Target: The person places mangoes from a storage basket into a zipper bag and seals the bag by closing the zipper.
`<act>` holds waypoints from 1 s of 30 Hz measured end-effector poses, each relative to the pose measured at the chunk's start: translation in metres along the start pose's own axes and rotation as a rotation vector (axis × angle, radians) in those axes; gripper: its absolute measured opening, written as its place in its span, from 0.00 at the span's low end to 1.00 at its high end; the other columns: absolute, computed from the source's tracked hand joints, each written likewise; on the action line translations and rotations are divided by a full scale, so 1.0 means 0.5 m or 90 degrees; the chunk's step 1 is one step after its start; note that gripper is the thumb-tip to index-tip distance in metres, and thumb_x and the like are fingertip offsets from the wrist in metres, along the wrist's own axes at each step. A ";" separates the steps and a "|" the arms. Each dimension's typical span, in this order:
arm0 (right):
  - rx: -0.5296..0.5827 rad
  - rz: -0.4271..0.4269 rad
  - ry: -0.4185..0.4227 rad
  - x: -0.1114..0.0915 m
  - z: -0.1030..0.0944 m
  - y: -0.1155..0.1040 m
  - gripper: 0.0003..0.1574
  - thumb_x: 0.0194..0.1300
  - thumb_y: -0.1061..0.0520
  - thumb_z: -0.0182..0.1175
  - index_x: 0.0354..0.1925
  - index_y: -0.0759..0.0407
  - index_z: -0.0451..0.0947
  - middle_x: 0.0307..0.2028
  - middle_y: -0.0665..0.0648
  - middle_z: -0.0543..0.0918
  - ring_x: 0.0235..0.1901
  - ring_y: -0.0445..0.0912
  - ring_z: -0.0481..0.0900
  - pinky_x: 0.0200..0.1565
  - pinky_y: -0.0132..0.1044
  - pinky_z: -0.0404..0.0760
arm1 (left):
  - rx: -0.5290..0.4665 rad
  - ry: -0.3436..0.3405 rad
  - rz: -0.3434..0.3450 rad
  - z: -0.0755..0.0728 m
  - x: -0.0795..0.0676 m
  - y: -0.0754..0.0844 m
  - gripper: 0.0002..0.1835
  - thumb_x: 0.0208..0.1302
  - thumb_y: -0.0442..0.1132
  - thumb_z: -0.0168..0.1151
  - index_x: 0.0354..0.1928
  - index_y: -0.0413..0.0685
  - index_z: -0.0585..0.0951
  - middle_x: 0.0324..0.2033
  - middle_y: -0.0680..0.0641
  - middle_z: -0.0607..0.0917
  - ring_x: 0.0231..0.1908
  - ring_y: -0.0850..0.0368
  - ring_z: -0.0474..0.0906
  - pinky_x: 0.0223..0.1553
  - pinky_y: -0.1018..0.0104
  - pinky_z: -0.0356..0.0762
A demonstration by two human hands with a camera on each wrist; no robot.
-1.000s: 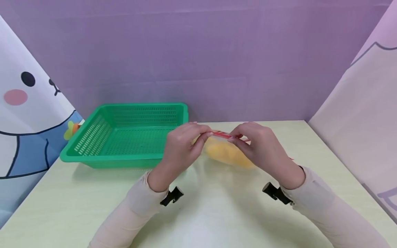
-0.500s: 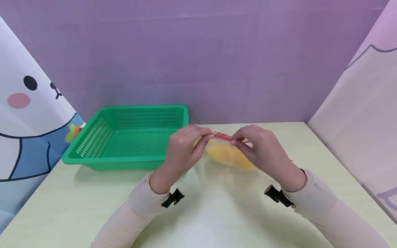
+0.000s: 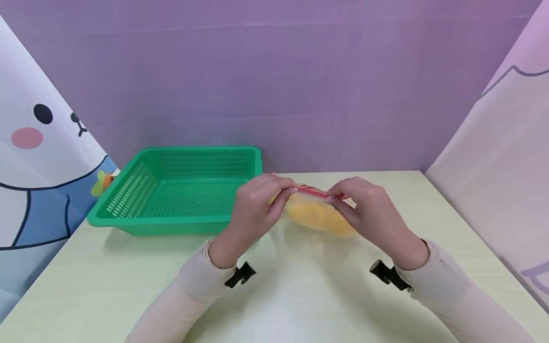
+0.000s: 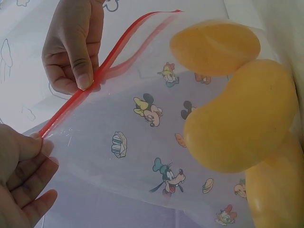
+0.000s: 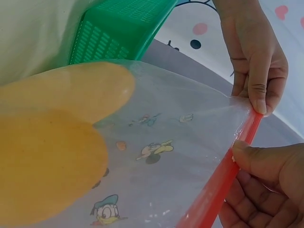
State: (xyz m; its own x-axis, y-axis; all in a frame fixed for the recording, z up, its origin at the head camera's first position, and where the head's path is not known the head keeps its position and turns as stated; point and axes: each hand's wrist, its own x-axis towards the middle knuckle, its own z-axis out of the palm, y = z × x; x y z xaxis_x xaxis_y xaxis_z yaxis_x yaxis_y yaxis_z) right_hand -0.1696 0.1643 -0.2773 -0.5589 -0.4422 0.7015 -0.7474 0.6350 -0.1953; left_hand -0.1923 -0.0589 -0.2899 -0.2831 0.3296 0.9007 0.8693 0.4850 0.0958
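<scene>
A clear zip bag (image 4: 142, 142) with cartoon prints and a red zip strip (image 3: 310, 191) holds yellow mangoes (image 3: 317, 215). My left hand (image 3: 261, 202) pinches one end of the strip between thumb and fingers. Further along it, my right hand (image 3: 369, 209) pinches the same strip. In the left wrist view, the strip is pressed together between the hands and parts into two red lines past the right hand. Smooth mangoes (image 4: 242, 118) lie at the bag's bottom. In the head view, the right hand covers part of the bag.
A green perforated basket (image 3: 180, 221) stands on the pale table (image 3: 291, 300), left of the bag. A purple cloth backdrop (image 3: 300, 85) rises behind, with printed cloth walls at both sides. A small orange and green item (image 3: 102, 183) shows at the basket's left.
My right hand has slid to the right along the red strip, and more of the strip shows between the hands. The left hand keeps its pinch, and the basket stays put.
</scene>
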 end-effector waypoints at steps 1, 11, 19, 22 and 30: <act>0.000 0.000 0.000 0.000 0.000 0.001 0.12 0.46 0.68 0.72 0.29 0.58 0.81 0.28 0.50 0.83 0.30 0.41 0.79 0.32 0.38 0.79 | 0.000 0.001 0.001 0.001 0.000 -0.001 0.05 0.53 0.32 0.69 0.33 0.40 0.85 0.29 0.47 0.87 0.32 0.55 0.83 0.44 0.62 0.80; -0.004 -0.006 0.007 -0.008 -0.002 0.010 0.13 0.45 0.69 0.72 0.30 0.57 0.81 0.29 0.49 0.83 0.31 0.41 0.78 0.32 0.35 0.78 | 0.004 0.005 -0.001 0.004 0.001 -0.003 0.05 0.53 0.32 0.69 0.33 0.40 0.85 0.29 0.47 0.87 0.31 0.55 0.83 0.44 0.62 0.80; -0.004 -0.017 0.023 -0.016 -0.002 0.016 0.15 0.44 0.70 0.72 0.30 0.56 0.81 0.29 0.47 0.83 0.31 0.40 0.78 0.35 0.24 0.72 | -0.003 0.011 0.001 0.005 0.002 -0.003 0.05 0.53 0.32 0.69 0.33 0.41 0.85 0.29 0.48 0.87 0.31 0.55 0.83 0.45 0.62 0.79; -0.002 -0.022 0.029 -0.018 -0.003 0.019 0.16 0.44 0.71 0.72 0.31 0.56 0.81 0.29 0.47 0.83 0.31 0.39 0.78 0.35 0.24 0.73 | 0.005 0.009 0.003 0.003 0.002 -0.003 0.05 0.53 0.32 0.69 0.33 0.41 0.85 0.29 0.48 0.87 0.32 0.55 0.83 0.46 0.61 0.79; -0.009 -0.038 0.036 -0.021 -0.011 0.025 0.17 0.43 0.72 0.72 0.31 0.57 0.81 0.29 0.48 0.83 0.31 0.40 0.78 0.35 0.28 0.75 | 0.011 0.012 0.008 0.003 0.007 -0.001 0.04 0.54 0.32 0.69 0.33 0.41 0.85 0.28 0.48 0.87 0.31 0.55 0.82 0.46 0.61 0.79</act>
State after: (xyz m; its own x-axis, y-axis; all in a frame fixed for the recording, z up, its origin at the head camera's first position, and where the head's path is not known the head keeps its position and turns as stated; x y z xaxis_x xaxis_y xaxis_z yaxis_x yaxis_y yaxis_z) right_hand -0.1712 0.1802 -0.2834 -0.4917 -0.4437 0.7493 -0.7740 0.6169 -0.1426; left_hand -0.1944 -0.0567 -0.2875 -0.2643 0.3213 0.9093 0.8658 0.4944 0.0770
